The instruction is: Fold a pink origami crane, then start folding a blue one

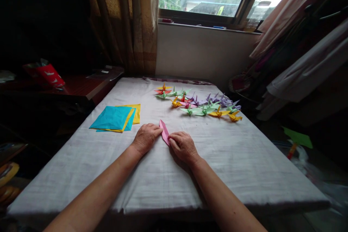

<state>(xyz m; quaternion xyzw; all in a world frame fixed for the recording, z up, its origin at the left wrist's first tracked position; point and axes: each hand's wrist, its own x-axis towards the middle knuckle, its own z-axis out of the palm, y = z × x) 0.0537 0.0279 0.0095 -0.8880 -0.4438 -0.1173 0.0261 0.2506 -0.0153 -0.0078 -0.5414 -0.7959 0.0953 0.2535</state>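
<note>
Pinching pink paper (164,132) well inside table edges (157,204)

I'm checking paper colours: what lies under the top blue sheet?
Beneath the top blue sheet, a yellow edge, a lower blue sheet and more yellow paper stick out. Anything it fully covers can't be seen.

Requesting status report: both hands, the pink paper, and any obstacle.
Left hand at left edge of pink paper; right hand at its near end, seemingly pinching. Paper folded narrow. Paper cranes beyond, apart from both hands.
</note>
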